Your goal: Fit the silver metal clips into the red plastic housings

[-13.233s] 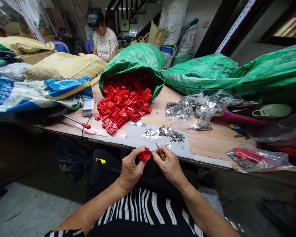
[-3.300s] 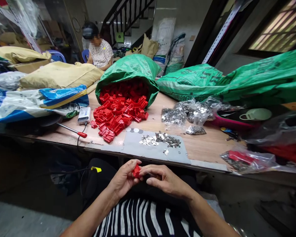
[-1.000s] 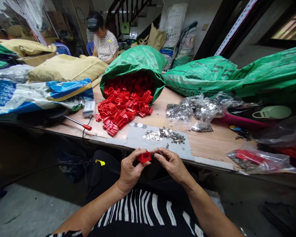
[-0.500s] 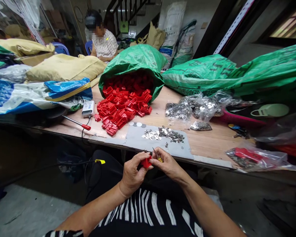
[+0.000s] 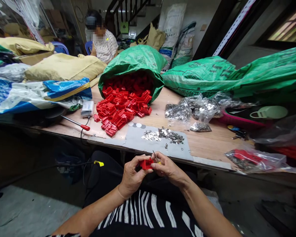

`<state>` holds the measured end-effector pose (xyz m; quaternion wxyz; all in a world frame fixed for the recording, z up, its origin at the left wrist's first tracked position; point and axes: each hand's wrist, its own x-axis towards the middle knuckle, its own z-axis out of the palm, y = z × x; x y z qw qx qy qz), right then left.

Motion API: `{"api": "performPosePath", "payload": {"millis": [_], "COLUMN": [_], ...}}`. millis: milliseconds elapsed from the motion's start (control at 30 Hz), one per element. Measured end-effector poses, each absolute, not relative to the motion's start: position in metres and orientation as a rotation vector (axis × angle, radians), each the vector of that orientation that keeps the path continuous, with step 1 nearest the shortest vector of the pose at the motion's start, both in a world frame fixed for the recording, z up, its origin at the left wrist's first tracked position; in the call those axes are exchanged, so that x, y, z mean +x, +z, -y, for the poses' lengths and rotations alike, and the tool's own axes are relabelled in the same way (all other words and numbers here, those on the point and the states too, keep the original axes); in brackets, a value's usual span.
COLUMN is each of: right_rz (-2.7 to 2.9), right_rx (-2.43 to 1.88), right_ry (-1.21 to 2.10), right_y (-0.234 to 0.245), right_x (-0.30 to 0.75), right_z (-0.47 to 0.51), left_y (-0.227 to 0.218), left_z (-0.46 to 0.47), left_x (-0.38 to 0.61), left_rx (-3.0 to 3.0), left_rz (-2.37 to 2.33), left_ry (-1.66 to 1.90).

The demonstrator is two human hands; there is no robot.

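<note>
My left hand (image 5: 134,171) is closed around a small red plastic part (image 5: 146,164), which looks like an open-sided housing. My right hand (image 5: 166,168) also touches the part's right side with its fingertips. Tucked in that hand is a thin pointed tool with a yellow handle (image 5: 159,162), its dark tip sticking up past the fingers; it may be tweezers or a small screwdriver. Both hands are held over my lap, just below the table edge. Beyond them, small metal pieces (image 5: 151,135) lie heaped on a grey mat (image 5: 135,144).
Red parts (image 5: 123,108) spill from a green sack (image 5: 143,56). Bags of metal pieces (image 5: 179,112) lie to the right, near a pink tray (image 5: 241,121). A red-handled rod (image 5: 76,123) and a cable (image 5: 85,130) are at left. A person (image 5: 105,42) sits across the table.
The red part has turned, so its hollow side now shows more. Both hands have shifted slightly, and the yellow handle is more covered by the right hand's fingers.
</note>
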<state>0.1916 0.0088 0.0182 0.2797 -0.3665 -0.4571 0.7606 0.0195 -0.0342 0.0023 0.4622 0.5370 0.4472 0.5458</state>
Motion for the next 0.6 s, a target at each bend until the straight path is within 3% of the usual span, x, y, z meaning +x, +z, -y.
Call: {"api": "performPosePath", "payload": {"millis": [233,367,433,600], "right_rz": [1.113,1.316,1.564,2.110], "right_rx": [-0.837,-0.956,-1.117,-1.516], "right_ry": [2.182,2.069,1.759,0.604], "right_y": [0.011,0.015,0.020,0.029], "right_x": [0.189,0.190,0.193,0.195], "right_z": [-0.012,-0.028,-0.043,-0.080], "left_y": [-0.002,-0.003,-0.005,-0.008], "left_z": [0.028,0.021,0.018,0.013], "left_x": [0.013,0.011,0.010,0.005], "left_rx": [1.259,1.021,0.946,0.886], "left_rz": [-0.914,-0.916,-0.974,-1.056], "left_ry": [1.345,1.418,1.470,1.522]}}
